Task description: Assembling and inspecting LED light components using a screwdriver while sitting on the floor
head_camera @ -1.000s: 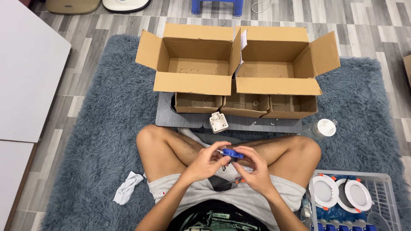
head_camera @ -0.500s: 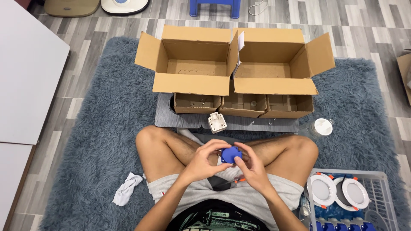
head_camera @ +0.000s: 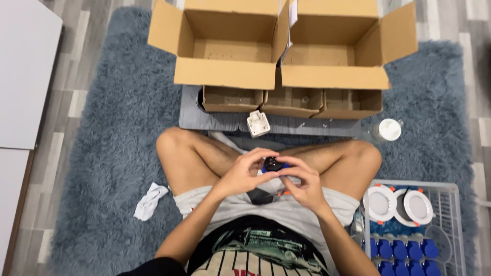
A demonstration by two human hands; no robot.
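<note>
I sit cross-legged on a blue-grey shaggy rug (head_camera: 102, 153). Both hands meet over my lap around a small round blue part with a dark centre (head_camera: 272, 164). My left hand (head_camera: 244, 173) grips it from the left with the fingers curled over its top. My right hand (head_camera: 303, 183) pinches it from the right and below. A bit of orange shows under my right hand. The underside of the part is hidden by my fingers.
Two open cardboard boxes (head_camera: 230, 76) (head_camera: 335, 76) stand ahead, with three small open boxes (head_camera: 291, 102) on a grey board (head_camera: 215, 122). A white plug adapter (head_camera: 258, 123) lies there. A wire basket (head_camera: 450, 204) at right holds white round lamps and blue parts. A white cloth (head_camera: 151, 200) lies at left.
The part has turned in my hands: its blue face showed before, now a dark centre faces up. The view has shifted closer to the boxes.
</note>
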